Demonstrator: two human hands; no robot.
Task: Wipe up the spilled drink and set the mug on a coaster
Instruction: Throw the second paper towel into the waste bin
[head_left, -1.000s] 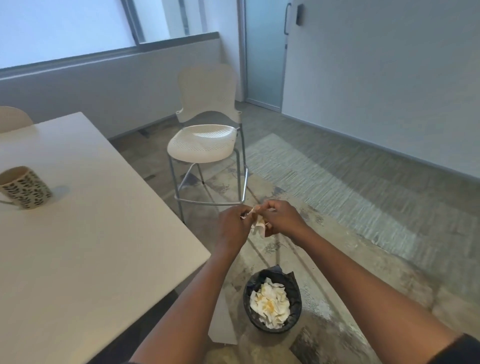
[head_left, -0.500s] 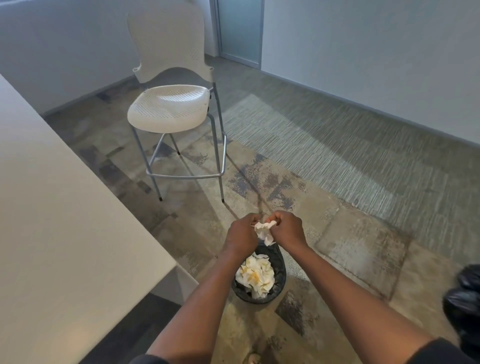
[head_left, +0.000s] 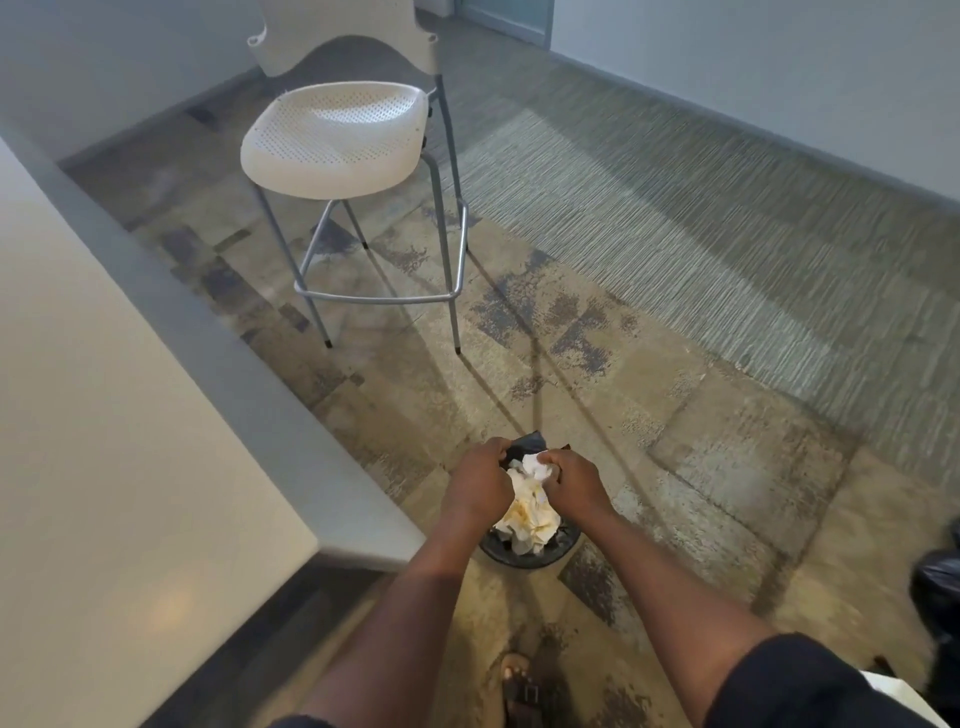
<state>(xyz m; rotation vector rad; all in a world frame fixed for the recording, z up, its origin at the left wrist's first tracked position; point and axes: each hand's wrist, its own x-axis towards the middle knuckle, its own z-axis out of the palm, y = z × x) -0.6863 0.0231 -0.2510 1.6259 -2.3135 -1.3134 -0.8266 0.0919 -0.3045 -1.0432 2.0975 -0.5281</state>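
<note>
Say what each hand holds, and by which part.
Right hand pinches a crumpled white tissue by its side, over the bin. Left hand's hold cannot be told.

One stool (head_left: 332, 140), one table (head_left: 104, 441), one bin (head_left: 530, 553), two hands: left (head_left: 475, 491), right (head_left: 574, 480).

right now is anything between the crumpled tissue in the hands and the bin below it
Nothing visible: both hands, left hand and right hand, hold the crumpled tissue right over the open bin, which already holds stained tissues.
</note>
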